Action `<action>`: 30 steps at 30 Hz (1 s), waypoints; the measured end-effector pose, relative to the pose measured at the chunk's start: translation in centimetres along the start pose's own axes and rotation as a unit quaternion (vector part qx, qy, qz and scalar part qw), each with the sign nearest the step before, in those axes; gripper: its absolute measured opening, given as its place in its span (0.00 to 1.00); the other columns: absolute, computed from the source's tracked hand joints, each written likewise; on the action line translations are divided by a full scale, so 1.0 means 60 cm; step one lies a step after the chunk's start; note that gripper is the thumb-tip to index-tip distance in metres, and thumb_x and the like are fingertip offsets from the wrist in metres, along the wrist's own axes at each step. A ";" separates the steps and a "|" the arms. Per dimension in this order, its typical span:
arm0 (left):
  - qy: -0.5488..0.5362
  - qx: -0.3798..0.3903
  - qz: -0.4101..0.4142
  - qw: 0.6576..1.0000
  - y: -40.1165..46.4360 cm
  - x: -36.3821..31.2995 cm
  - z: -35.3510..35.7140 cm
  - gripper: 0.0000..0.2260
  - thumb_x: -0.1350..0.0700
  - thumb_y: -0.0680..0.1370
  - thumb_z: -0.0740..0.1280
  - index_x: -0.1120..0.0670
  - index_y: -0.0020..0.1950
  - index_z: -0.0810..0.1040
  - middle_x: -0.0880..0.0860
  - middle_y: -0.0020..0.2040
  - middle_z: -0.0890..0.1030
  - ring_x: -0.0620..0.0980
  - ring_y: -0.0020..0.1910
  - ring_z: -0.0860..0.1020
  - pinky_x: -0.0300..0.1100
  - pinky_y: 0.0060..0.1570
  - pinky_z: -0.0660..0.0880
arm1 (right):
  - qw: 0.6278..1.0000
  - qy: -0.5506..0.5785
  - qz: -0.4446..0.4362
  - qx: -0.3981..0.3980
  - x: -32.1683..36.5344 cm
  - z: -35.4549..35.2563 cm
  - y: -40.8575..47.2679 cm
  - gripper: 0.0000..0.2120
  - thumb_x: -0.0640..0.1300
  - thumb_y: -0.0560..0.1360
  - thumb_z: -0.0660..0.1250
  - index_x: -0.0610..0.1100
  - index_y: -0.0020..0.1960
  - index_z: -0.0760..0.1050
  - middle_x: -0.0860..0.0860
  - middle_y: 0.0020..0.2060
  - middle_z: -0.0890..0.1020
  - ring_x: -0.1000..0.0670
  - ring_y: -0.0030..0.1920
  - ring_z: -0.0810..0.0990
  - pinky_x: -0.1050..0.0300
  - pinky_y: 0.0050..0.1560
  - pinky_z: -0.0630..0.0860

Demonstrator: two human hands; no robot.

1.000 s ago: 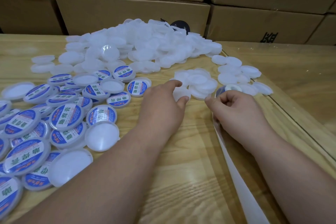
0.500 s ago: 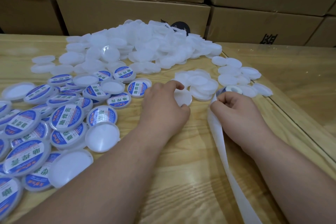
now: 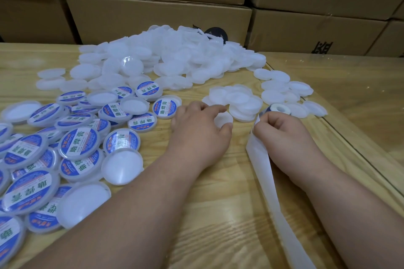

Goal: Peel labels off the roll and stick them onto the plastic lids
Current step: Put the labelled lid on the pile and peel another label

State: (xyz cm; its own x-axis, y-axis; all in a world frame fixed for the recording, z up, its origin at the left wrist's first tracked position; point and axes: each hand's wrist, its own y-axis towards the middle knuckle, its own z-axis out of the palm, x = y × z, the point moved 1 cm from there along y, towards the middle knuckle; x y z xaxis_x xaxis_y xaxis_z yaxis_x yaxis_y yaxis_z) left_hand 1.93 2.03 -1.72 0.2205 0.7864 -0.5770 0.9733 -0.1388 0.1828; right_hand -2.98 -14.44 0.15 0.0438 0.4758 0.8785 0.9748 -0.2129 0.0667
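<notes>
Far left of the wooden table (image 3: 218,214) was a messy spread of labelled lids (image 3: 78,143), blue-and-white stickers facing up, with a few blank ones mixed in upside down, like the one at the near edge (image 3: 83,203). Behind those, toward the middle, sat the big heap of plain white lids (image 3: 175,57), piled up against the cardboard boxes (image 3: 157,17) stacked at the back.

Moving right, the left hand (image 3: 201,131) lay palm-down on the table with thumb and forefinger pinched around a single blank lid (image 3: 223,119), which sat flat on the wood just in front of a small cluster of blank lids (image 3: 238,99). So that hand was closed on the lid, loosely.

Next over, the right hand (image 3: 284,133) was curled into a fist-like grip, fingertips pinching the top end of the white backing strip (image 3: 264,172). The strip ran from the fingers back toward the camera along the table. Couldn't tell whether a label was actually on the fingertips, too hidden.

Just past the right knuckles sat the label roll (image 3: 277,109), lying on the table, with a few more blank lids (image 3: 282,87) scattered around and behind it near the table seam.
</notes>
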 end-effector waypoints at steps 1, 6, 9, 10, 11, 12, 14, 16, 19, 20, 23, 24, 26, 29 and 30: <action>0.009 0.005 0.002 1.000 0.001 0.001 0.001 0.18 0.40 0.79 0.63 0.37 0.69 0.75 0.47 0.70 0.72 0.54 0.71 0.63 0.50 0.72 0.59 | 1.000 -0.001 0.000 0.001 0.001 0.000 0.000 0.13 0.42 0.74 0.64 0.48 0.31 0.68 0.52 0.26 0.67 0.53 0.26 0.64 0.62 0.25 0.62; -0.008 -0.005 0.020 1.000 0.003 0.000 0.000 0.09 0.41 0.79 0.65 0.38 0.54 0.83 0.43 0.62 0.80 0.54 0.67 0.70 0.54 0.68 0.65 | 1.000 0.007 0.016 0.007 0.008 -0.004 -0.002 0.09 0.46 0.68 0.63 0.48 0.31 0.67 0.51 0.28 0.66 0.51 0.28 0.63 0.59 0.27 0.61; -0.025 -0.027 0.016 0.999 -0.001 -0.002 -0.001 0.05 0.44 0.78 0.68 0.39 0.51 0.83 0.42 0.58 0.82 0.53 0.64 0.72 0.51 0.65 0.67 | 0.999 0.016 0.034 0.010 0.012 -0.007 -0.002 0.07 0.48 0.65 0.62 0.49 0.31 0.66 0.49 0.30 0.67 0.50 0.30 0.64 0.57 0.30 0.60; -0.027 -0.031 0.011 0.999 -0.002 -0.002 -0.002 0.05 0.45 0.78 0.68 0.39 0.51 0.83 0.43 0.58 0.81 0.53 0.64 0.72 0.51 0.65 0.68 | 0.999 0.016 0.035 0.011 0.010 -0.008 0.000 0.08 0.47 0.66 0.63 0.49 0.31 0.66 0.50 0.30 0.67 0.50 0.30 0.64 0.57 0.30 0.60; -0.027 -0.032 0.007 0.999 -0.002 -0.002 -0.002 0.05 0.45 0.77 0.68 0.39 0.51 0.82 0.43 0.59 0.81 0.53 0.63 0.72 0.50 0.64 0.68 | 0.999 0.015 0.037 0.011 0.008 -0.009 0.001 0.10 0.46 0.69 0.64 0.49 0.31 0.67 0.50 0.29 0.67 0.50 0.29 0.64 0.58 0.28 0.61; -0.027 -0.031 0.005 0.999 -0.002 -0.002 -0.003 0.06 0.45 0.77 0.68 0.39 0.52 0.81 0.44 0.60 0.80 0.53 0.64 0.72 0.50 0.65 0.68 | 0.999 0.017 0.038 0.011 0.005 -0.010 0.003 0.11 0.44 0.72 0.64 0.49 0.32 0.68 0.51 0.28 0.68 0.51 0.28 0.65 0.58 0.26 0.62; -0.039 -0.025 0.006 0.999 -0.003 -0.003 -0.004 0.10 0.46 0.76 0.70 0.38 0.56 0.79 0.45 0.62 0.76 0.52 0.65 0.71 0.51 0.67 0.67 | 0.999 0.030 0.043 0.008 0.002 -0.010 0.005 0.12 0.42 0.75 0.65 0.47 0.33 0.70 0.52 0.26 0.71 0.53 0.23 0.68 0.62 0.23 0.64; -0.074 -0.024 0.015 0.997 -0.004 -0.004 -0.005 0.15 0.48 0.74 0.71 0.37 0.59 0.77 0.44 0.60 0.71 0.51 0.65 0.70 0.50 0.69 0.66 | 0.998 0.038 0.046 0.008 0.002 -0.010 0.004 0.12 0.44 0.77 0.66 0.46 0.35 0.71 0.52 0.24 0.74 0.55 0.21 0.70 0.64 0.21 0.65; -0.133 -0.024 0.041 0.990 -0.004 -0.003 -0.006 0.19 0.56 0.73 0.71 0.38 0.60 0.76 0.44 0.56 0.71 0.48 0.61 0.71 0.44 0.64 0.69 | 0.999 0.036 0.038 0.007 0.003 -0.008 0.004 0.14 0.51 0.77 0.69 0.44 0.38 0.73 0.53 0.23 0.74 0.55 0.21 0.71 0.64 0.21 0.66; -0.150 -0.019 0.051 0.987 -0.004 -0.003 -0.006 0.20 0.59 0.73 0.69 0.39 0.60 0.76 0.44 0.52 0.73 0.44 0.55 0.73 0.40 0.57 0.71 | 0.999 0.033 0.036 0.004 0.002 -0.007 0.004 0.15 0.53 0.77 0.70 0.44 0.39 0.74 0.53 0.22 0.74 0.55 0.20 0.70 0.65 0.22 0.66; -0.177 0.001 0.070 0.982 -0.005 -0.004 -0.005 0.19 0.63 0.75 0.65 0.39 0.57 0.76 0.44 0.38 0.71 0.40 0.38 0.71 0.31 0.37 0.65 | 0.999 0.026 0.033 -0.004 -0.001 -0.006 0.006 0.14 0.52 0.76 0.71 0.42 0.41 0.75 0.53 0.22 0.73 0.56 0.20 0.69 0.65 0.21 0.65; -0.176 0.002 0.073 0.982 -0.005 -0.004 -0.005 0.18 0.62 0.76 0.65 0.40 0.58 0.76 0.44 0.37 0.70 0.40 0.37 0.71 0.30 0.36 0.64 | 0.999 0.025 0.035 -0.002 -0.003 -0.006 0.007 0.13 0.50 0.76 0.71 0.42 0.42 0.76 0.53 0.23 0.73 0.56 0.20 0.69 0.64 0.22 0.65; -0.172 0.007 0.072 0.982 -0.004 -0.004 -0.004 0.16 0.59 0.80 0.63 0.41 0.62 0.76 0.42 0.40 0.73 0.37 0.39 0.72 0.26 0.38 0.65 | 0.999 0.025 0.041 0.006 -0.006 -0.006 0.009 0.09 0.47 0.76 0.70 0.42 0.42 0.76 0.52 0.25 0.73 0.55 0.22 0.69 0.61 0.24 0.66; -0.176 0.008 0.073 0.982 -0.003 -0.006 -0.004 0.15 0.56 0.84 0.60 0.43 0.67 0.76 0.46 0.58 0.74 0.40 0.60 0.70 0.26 0.56 0.63 | 0.998 0.024 0.051 0.016 -0.009 -0.006 0.011 0.05 0.44 0.75 0.69 0.44 0.42 0.77 0.52 0.26 0.73 0.53 0.23 0.68 0.59 0.26 0.65; -0.180 0.001 0.073 0.981 -0.003 -0.006 -0.005 0.14 0.55 0.84 0.60 0.44 0.68 0.76 0.47 0.61 0.72 0.44 0.66 0.68 0.33 0.64 0.63 | 0.998 0.025 0.052 0.018 -0.009 -0.006 0.011 0.04 0.43 0.75 0.68 0.43 0.42 0.77 0.51 0.26 0.73 0.52 0.25 0.68 0.59 0.27 0.65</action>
State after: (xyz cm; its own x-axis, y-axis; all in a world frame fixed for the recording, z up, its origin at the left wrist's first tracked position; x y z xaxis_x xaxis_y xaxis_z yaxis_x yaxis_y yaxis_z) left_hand 1.66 1.94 -1.30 0.3653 0.4948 -0.7885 0.9297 -0.2359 0.2828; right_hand -2.43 -15.14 -0.11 0.1356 0.4088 0.9025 0.9727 -0.2278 -0.0430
